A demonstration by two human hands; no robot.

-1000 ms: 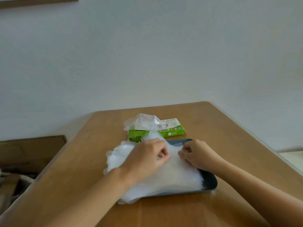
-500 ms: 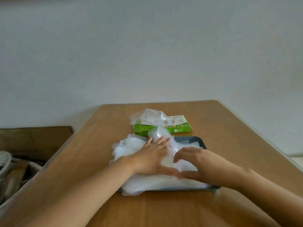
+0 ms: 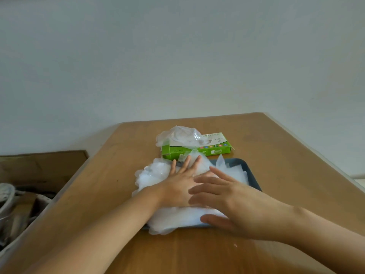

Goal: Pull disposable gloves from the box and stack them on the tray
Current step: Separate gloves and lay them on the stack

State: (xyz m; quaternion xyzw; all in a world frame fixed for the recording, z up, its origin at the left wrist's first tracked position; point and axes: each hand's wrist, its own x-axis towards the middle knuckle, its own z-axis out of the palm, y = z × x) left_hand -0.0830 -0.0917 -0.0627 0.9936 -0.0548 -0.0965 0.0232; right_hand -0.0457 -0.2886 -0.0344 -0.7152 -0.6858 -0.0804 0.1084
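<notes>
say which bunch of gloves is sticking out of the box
The crumpled clear bunch atop the green box, at the far side. The other gloves form a white pile on the dark tray, under the left hand.

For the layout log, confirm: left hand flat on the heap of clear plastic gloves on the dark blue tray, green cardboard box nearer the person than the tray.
No: in the head view the green cardboard box lies beyond the dark blue tray, not nearer. The left hand part is right.

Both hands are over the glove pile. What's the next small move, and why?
Probably lift the right hand toward the green box: the stack on the tray lies pressed under the left hand, and a glove pokes from the box.
</notes>
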